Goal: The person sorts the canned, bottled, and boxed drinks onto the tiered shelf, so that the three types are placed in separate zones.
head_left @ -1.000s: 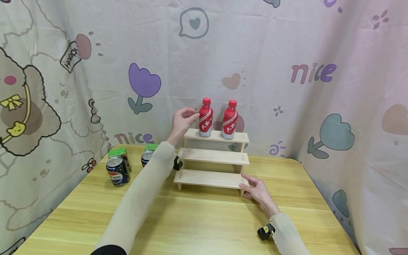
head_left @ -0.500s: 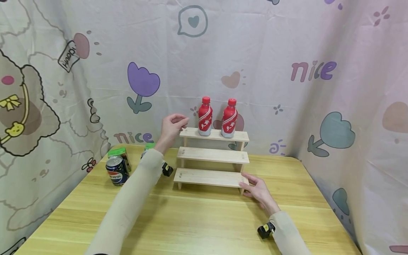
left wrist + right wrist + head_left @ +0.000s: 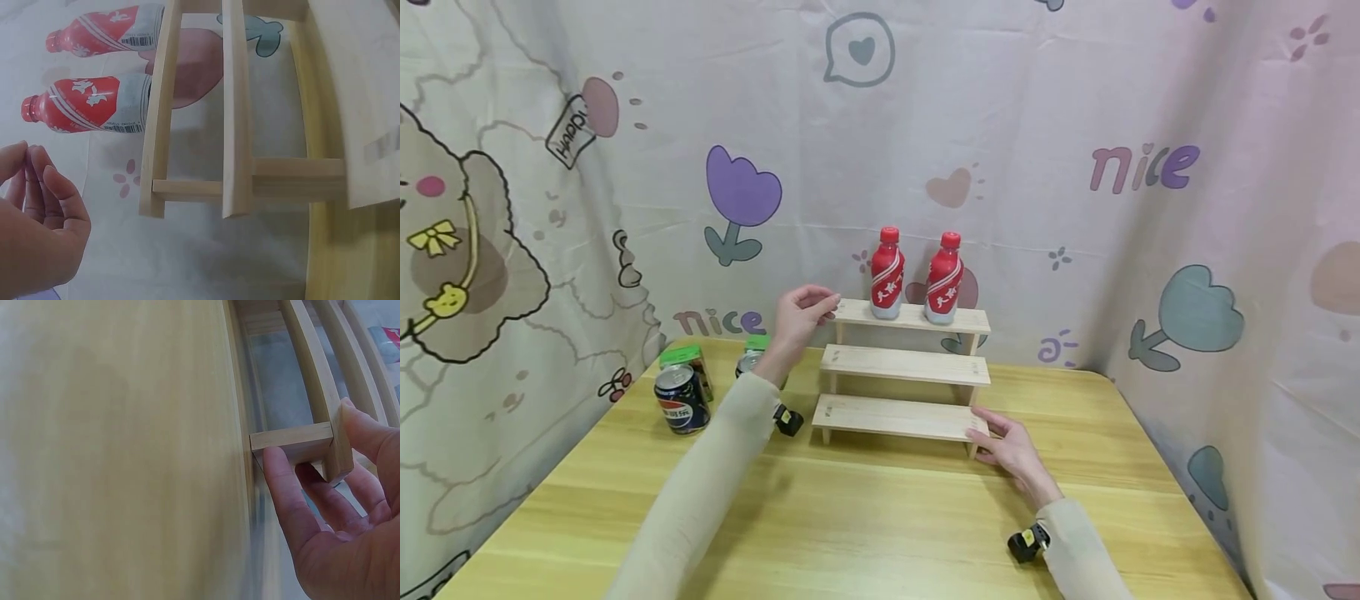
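A three-tier wooden display riser (image 3: 904,364) stands on the table. On its top tier two red plastic drink bottles (image 3: 887,273) (image 3: 943,279) stand upright, apart from each other. My left hand (image 3: 802,318) hovers by the left end of the top tier and holds nothing. In the left wrist view this hand (image 3: 44,219) has its fingers loosely bent, apart from the nearer bottle (image 3: 94,105). My right hand (image 3: 1013,454) grips the riser's lower right corner. In the right wrist view its thumb lies on the bottom tier and its fingers (image 3: 284,494) go around the leg.
Left of the riser are a dark blue Pepsi can (image 3: 681,400) and a green-topped container (image 3: 688,362) behind it. Another can (image 3: 748,362) and green lid (image 3: 757,342) are partly hidden by my left arm. A printed curtain (image 3: 1000,100) hangs behind the table (image 3: 880,517).
My left hand has moved away from the left bottle, leftward and down to the top tier's end. The right hand stays on the riser.
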`<state>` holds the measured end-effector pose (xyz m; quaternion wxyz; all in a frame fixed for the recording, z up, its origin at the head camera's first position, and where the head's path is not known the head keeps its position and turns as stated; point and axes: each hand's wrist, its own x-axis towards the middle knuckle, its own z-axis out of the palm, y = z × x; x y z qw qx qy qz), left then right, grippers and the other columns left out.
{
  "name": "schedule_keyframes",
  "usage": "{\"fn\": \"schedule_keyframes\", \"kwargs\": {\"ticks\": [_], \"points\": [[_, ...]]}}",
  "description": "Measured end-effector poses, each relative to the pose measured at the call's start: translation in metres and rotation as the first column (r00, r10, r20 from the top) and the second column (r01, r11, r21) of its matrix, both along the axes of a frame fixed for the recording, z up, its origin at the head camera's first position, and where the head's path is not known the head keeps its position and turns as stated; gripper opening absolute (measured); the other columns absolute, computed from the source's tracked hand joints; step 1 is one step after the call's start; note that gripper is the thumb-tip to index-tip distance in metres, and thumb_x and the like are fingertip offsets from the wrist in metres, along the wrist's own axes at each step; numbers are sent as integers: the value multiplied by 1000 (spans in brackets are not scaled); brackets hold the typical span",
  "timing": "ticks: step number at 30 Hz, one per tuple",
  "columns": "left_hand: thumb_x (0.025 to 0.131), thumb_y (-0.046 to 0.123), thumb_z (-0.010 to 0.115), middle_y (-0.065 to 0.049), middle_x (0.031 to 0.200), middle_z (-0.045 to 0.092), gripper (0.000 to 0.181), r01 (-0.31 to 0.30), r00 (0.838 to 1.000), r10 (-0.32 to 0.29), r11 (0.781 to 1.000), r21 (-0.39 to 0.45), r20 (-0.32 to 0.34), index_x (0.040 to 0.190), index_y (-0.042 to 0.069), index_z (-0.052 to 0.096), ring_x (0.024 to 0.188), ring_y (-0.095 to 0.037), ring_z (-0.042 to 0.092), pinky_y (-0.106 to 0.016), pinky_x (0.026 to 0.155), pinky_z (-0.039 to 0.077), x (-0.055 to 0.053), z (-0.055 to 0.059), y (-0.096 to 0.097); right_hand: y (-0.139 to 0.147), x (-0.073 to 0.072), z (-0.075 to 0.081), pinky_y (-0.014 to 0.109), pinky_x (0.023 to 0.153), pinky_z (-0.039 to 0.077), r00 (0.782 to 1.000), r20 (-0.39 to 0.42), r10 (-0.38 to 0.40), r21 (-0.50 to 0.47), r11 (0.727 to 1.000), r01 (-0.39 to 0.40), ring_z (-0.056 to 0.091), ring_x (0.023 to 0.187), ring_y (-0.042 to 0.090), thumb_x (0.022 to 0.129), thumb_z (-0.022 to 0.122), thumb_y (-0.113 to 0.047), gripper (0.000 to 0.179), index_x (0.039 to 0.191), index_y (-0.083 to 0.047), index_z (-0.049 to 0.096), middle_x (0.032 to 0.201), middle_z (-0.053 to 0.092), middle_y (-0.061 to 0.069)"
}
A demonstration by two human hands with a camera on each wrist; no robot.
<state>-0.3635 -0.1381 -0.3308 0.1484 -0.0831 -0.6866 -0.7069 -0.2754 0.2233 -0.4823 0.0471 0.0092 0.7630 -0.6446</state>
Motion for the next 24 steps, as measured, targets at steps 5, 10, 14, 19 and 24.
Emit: {"fn": "schedule_keyframes", "kwargs": {"ticks": [5,10,14,19,24], "points": [[89,20,74,9,80,70,20,-2,1000,3,1000,-17,21,101,4,67,72,-7,65,-28,70,56,10,-11,-13,1,-1,-3,33,83,58,1000,29,-5,-13,1000,6,44,135,39,79,82,-28,72,143,-15,51,156,28,26],[89,20,74,10,84,72,26,47,994,-45,999,-21,95,107,3,67,80,-9,68,-29,76,57,28,-11,-31,0,-2,-1,39,83,58,1000,15,-19,-15,1000,19,58,122,36,84,78,-21,63,141,-11,53,152,36,26],[91,13,70,11,85,73,29,63,988,-60,998,-17,140,113,-4,64,81,-8,70,-27,78,57,44,-8,-44,-2,-1,2,43,83,58,1000,9,-14,-12,1000,14,66,109,32,90,71,-10,56,141,-6,51,149,38,31],[91,17,71,14,87,72,34,64,985,-57,997,-39,165,118,-2,63,83,-4,69,-27,81,57,41,-22,-60,-2,0,1,43,82,58,1000,17,-19,-11,1000,19,66,108,33,89,72,-11,56,141,-6,52,149,37,32],[92,24,71,17,88,71,34,63,986,-48,994,-91,161,117,3,64,85,-3,68,-22,79,55,44,-29,-72,-2,-2,0,40,81,59,999,16,-35,-5,999,35,67,107,31,88,74,-12,56,140,-9,54,148,41,29]]}}
